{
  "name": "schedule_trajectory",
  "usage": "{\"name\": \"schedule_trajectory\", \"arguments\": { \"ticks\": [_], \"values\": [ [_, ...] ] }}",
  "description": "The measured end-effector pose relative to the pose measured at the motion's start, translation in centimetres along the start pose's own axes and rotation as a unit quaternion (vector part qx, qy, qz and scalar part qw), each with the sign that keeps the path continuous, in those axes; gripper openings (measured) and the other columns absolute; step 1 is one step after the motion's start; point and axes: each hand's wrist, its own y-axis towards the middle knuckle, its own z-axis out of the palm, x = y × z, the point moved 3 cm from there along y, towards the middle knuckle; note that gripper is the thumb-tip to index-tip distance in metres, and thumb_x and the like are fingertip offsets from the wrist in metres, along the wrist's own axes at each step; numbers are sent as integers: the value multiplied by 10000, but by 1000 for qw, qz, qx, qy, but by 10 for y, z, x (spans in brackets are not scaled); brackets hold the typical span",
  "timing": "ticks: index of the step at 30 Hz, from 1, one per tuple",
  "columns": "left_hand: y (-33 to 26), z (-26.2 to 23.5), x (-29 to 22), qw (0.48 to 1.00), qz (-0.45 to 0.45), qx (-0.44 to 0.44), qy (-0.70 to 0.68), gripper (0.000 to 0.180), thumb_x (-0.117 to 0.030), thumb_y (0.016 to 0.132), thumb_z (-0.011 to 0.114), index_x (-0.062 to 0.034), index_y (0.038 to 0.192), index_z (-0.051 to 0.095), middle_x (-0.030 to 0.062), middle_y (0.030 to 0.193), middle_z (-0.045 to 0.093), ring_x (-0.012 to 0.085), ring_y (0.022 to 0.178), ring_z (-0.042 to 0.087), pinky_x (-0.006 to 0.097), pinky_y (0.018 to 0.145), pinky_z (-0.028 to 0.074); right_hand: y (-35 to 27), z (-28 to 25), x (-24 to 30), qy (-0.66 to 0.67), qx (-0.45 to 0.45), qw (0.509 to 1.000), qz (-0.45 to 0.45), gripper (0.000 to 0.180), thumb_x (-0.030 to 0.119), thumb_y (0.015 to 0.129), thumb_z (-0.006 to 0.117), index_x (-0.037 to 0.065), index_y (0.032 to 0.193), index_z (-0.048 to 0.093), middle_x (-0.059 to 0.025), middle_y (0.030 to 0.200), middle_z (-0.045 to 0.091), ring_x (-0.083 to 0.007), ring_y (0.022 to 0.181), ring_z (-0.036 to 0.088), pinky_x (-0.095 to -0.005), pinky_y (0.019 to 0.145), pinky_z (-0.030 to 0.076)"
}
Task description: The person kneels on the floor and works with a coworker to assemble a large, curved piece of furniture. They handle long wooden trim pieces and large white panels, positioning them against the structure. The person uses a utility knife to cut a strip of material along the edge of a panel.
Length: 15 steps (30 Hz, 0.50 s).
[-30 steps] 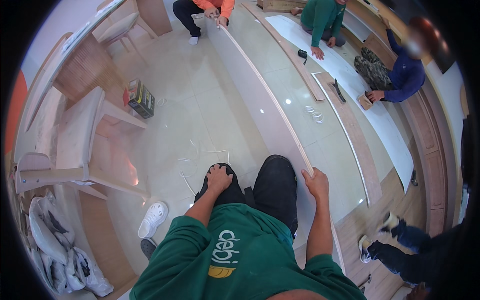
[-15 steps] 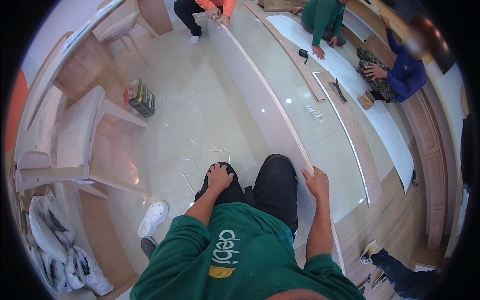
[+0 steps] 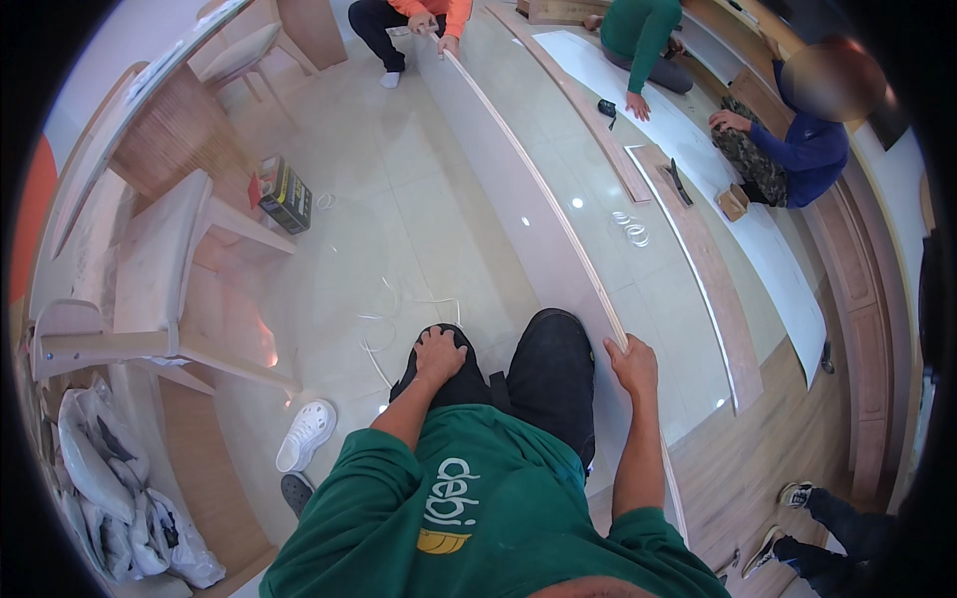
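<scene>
A long pale board (image 3: 510, 204) stands on its edge, running from my right side away to the far end of the floor. My right hand (image 3: 632, 365) grips its upper edge, thumb on the near side, fingers over the far side and partly hidden. My left hand (image 3: 439, 357) lies flat on my left knee, fingers apart and holding nothing. At the board's far end, a person in an orange top (image 3: 461, 14) crouches with both hands at its edge; what those hands hold is too small to make out.
White strips (image 3: 429, 301) lie by my knees. Left are a wooden chair (image 3: 155, 269), a rectangular can (image 3: 284, 194), a white clog (image 3: 306, 435) and plastic bags (image 3: 100, 448). Right are a wood plank (image 3: 698, 259), a white sheet (image 3: 768, 254), two seated people and a passerby's shoe (image 3: 795, 494).
My hands and the board keep their place. On the right, the person in blue has shifted and the one in green has drawn back one hand. The passerby's second leg has come into view.
</scene>
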Motion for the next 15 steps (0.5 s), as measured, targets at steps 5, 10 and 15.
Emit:
{"name": "schedule_trajectory", "arguments": {
  "ticks": [5, 10, 15],
  "values": [
    [-1, -1, 1, 1000, 3, -5, -9, 577, -433, 898, 648, -86, 1355, 594, 187, 1407, 497, 379, 1338, 457, 557, 1080, 400, -2, -1, 2, 0, 2, 1000, -5, 493, 462, 899, 661, -7, 1039, 715, -274, 938, 703, -443, 923, 679, -508, 829, 532],
    [-1, -3, 0, 1000, 5, 0, -14, 582, -434, 898, 648, -74, 1353, 593, 201, 1407, 492, 386, 1338, 453, 562, 1084, 395, 0, 2, -2, 3, -2, 1000, 1, 506, 462, 898, 662, -13, 1066, 713, -275, 945, 703, -441, 933, 678, -507, 833, 531],
    [5, 0, -3, 997, 70, -31, 7, 578, -429, 884, 667, -54, 1320, 609, 210, 1378, 544, 394, 1294, 509, 543, 1068, 424, 1, 0, -5, 0, -13, 1000, 5, 514, 472, 889, 664, -11, 1060, 713, -279, 961, 702, -443, 941, 678, -504, 841, 532]
  ]
}}
